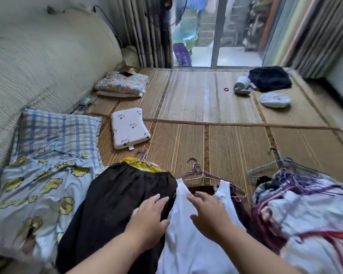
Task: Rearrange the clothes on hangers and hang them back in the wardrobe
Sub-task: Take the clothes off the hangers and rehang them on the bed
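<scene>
1. Clothes on mat point(226, 143): cartoon-print piece point(38, 194) at 8 o'clock; black skirt point(115, 204) at 7; white top point(186, 244) at 6; tangled pile point(305, 214) at 4.
2. left hand point(147, 216) flat on black skirt, gripping nothing; right hand point(208, 212) spread over white top, also released.
3. Step, likely: smoothing the white top; next needs a grip on its purple hanger point(198, 171), at 12 from right hand.
</scene>
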A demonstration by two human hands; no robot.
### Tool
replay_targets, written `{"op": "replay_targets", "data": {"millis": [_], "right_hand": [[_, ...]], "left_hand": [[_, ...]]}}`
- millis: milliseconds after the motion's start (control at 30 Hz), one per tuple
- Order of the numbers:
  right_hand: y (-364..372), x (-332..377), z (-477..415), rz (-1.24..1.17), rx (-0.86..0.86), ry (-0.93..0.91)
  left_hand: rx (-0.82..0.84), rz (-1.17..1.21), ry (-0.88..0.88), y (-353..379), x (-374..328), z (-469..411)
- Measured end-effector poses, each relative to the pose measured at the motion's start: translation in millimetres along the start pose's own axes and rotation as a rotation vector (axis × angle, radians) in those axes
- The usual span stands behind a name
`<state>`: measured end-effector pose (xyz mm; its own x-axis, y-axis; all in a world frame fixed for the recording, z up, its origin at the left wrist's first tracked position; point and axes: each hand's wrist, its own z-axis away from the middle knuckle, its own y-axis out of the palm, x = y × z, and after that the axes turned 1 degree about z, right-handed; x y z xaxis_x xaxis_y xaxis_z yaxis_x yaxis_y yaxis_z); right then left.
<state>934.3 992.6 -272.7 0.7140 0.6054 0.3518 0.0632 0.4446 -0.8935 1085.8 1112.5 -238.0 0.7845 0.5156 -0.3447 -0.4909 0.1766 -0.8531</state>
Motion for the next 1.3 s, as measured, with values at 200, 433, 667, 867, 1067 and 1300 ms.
{"op": "replay_targets", "data": {"millis": [200,433,667,867,1067,1300], "right_hand": [[-16.0,-79.3,144.1,-0.052,0.016,0.232],[-51.4,-203.5,266.1,-0.136,-0.03,0.564],[-84.7,-321.3,296.9,-0.138,-0.057,0.691],[-96.8,-459.8,240.6,-0.157,0.046,0.63],[-101.0,-573.4,146.4,-0.124,0.107,0.502],[-67.5,-629.3,59.6,-0.014,0.188,0.415]], "left_hand": [[0.099,-0.001,0.187,68.7,-88.4,71.2],[0.197,0.073,0.312,123.2,-204.2,99.8],[0.189,0.061,0.355,150.9,-318.8,54.1],[0.254,0.066,0.166,212.4,-390.9,-23.2],[0.308,0.068,0.056,253.4,-443.1,-114.1],[0.374,-0.056,-0.082,281.4,-440.4,-171.5]]}}
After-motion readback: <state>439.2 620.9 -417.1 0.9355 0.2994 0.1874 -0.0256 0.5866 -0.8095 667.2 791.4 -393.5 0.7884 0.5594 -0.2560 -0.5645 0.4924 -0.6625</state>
